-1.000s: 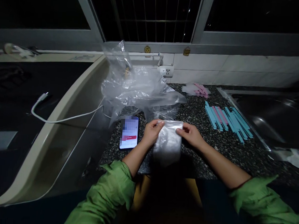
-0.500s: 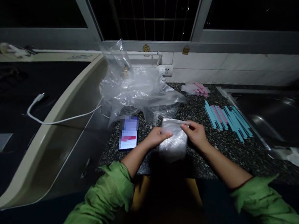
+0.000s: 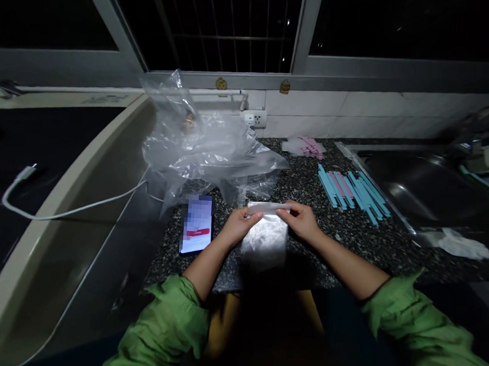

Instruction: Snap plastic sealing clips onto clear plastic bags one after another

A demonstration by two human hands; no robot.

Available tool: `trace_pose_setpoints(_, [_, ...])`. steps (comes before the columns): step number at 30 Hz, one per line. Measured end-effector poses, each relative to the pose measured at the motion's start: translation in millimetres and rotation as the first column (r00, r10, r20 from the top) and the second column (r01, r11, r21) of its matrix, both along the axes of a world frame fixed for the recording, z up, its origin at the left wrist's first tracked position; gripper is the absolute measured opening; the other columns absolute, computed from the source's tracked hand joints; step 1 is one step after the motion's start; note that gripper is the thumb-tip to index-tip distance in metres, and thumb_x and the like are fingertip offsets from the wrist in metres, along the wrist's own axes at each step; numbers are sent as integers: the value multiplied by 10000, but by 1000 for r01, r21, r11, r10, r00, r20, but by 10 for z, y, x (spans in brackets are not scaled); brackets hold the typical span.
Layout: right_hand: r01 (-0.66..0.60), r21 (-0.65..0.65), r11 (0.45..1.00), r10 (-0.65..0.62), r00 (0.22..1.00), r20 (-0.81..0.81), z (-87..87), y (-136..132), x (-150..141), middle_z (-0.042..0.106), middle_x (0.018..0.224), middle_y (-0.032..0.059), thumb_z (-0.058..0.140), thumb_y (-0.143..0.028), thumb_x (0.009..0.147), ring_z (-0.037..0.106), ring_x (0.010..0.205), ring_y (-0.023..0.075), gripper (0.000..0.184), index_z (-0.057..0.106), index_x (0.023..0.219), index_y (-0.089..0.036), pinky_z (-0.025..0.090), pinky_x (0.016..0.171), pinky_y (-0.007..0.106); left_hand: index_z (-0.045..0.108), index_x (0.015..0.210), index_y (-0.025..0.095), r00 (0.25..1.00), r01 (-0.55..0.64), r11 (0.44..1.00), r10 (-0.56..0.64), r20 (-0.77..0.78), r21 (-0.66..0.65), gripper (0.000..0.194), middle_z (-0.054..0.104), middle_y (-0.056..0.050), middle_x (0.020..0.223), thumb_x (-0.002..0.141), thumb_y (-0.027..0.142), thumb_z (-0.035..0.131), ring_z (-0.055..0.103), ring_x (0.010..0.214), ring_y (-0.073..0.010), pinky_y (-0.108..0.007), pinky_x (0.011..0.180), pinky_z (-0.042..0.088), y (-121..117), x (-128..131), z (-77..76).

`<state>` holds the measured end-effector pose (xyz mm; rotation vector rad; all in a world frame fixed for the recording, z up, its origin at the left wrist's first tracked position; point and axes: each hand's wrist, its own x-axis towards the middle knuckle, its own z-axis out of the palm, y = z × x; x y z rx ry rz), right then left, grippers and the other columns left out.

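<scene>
A clear plastic bag point(image 3: 265, 239), flat and shiny, lies in front of me at the counter's near side. My left hand point(image 3: 242, 225) pinches its upper left edge, thumb on top. At the upper right edge my right hand point(image 3: 302, 219) grips it the same way. Between the two thumbs the top strip of the bag is folded or stretched flat. What the bag holds, if anything, I cannot make out. A lit phone point(image 3: 197, 224) lies left of my left hand. Blue and pink strips point(image 3: 351, 192) lie in rows beyond my right hand.
Crumpled clear plastic point(image 3: 213, 153) is heaped at the back left. Small pink pieces point(image 3: 311, 147) lie on a clear bag near the wall. A metal sink point(image 3: 418, 182) is on the right, with a white cloth-like item point(image 3: 464, 244) by it. A white cable point(image 3: 73, 203) hangs at left.
My left hand has moved up to the bag's top edge, and my thumbs are now level along it. The whole view has shifted slightly to the right.
</scene>
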<state>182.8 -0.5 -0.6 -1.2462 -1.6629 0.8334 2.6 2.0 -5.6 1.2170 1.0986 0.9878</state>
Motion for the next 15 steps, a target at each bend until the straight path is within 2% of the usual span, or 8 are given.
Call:
trace_pose_setpoints(2, [29, -3, 1000, -29, 997, 73, 41, 69, 118, 600, 652, 20, 541, -464, 713, 513, 598, 138, 322, 641, 771, -164, 393, 544, 246, 670, 725, 118, 1000, -18, 1000, 18, 18, -24, 442, 642, -17, 647, 499, 495, 722, 541, 617, -147, -250, 619, 399, -1, -8, -10])
trace_pose_setpoints(4, [178, 41, 983, -183, 954, 239, 108, 162, 324, 633, 710, 40, 512, -448, 746, 547, 640, 151, 316, 642, 823, -170, 408, 582, 256, 668, 746, 119, 998, -49, 998, 50, 38, -34, 473, 649, -18, 669, 492, 514, 722, 548, 627, -147, -250, 621, 405, 3, -20, -22])
trace_pose_setpoints(5, [289, 83, 954, -298, 872, 387, 146, 206, 449, 644, 729, 54, 511, -435, 754, 560, 658, 163, 298, 643, 810, -173, 405, 593, 265, 666, 749, 119, 997, -64, 997, 66, 41, -41, 488, 650, -20, 674, 486, 526, 722, 550, 628, -148, -250, 620, 407, 7, -26, -28])
trace_pose_setpoints(7, [457, 152, 876, -433, 608, 666, 217, 264, 702, 662, 823, 105, 499, -410, 773, 592, 763, 218, 290, 645, 810, -163, 405, 630, 299, 659, 747, 116, 996, -81, 995, 83, 41, -60, 513, 646, -19, 666, 475, 547, 719, 549, 618, -147, -249, 608, 404, 13, -35, -35])
trace_pose_setpoints(9, [561, 146, 815, -422, 403, 812, 264, 274, 902, 663, 889, 148, 478, -426, 790, 607, 828, 256, 333, 643, 871, -147, 409, 637, 319, 651, 741, 115, 995, -84, 993, 87, 40, -85, 527, 634, -13, 641, 466, 558, 719, 538, 590, -138, -244, 589, 394, 13, -39, -29])
trace_pose_setpoints(10, [591, 137, 795, -399, 339, 852, 274, 264, 968, 661, 903, 164, 465, -436, 797, 611, 850, 269, 361, 639, 905, -138, 413, 640, 325, 647, 739, 115, 995, -81, 992, 86, 42, -95, 527, 628, -9, 629, 463, 557, 721, 531, 576, -133, -240, 581, 388, 10, -40, -22])
trace_pose_setpoints(12, [623, 116, 773, -353, 271, 896, 274, 234, 1031, 661, 907, 186, 442, -455, 809, 616, 878, 289, 411, 628, 960, -121, 423, 647, 338, 640, 731, 116, 996, -73, 991, 79, 52, -109, 518, 615, -2, 609, 463, 551, 726, 518, 554, -125, -236, 568, 377, 1, -41, -3])
trace_pose_setpoints(15, [630, 100, 770, -316, 240, 918, 251, 208, 1020, 661, 907, 201, 430, -473, 812, 619, 900, 314, 451, 621, 992, -105, 440, 663, 364, 629, 707, 119, 995, -64, 991, 73, 67, -118, 498, 596, 5, 582, 468, 545, 726, 503, 531, -119, -231, 545, 359, -8, -49, 16])
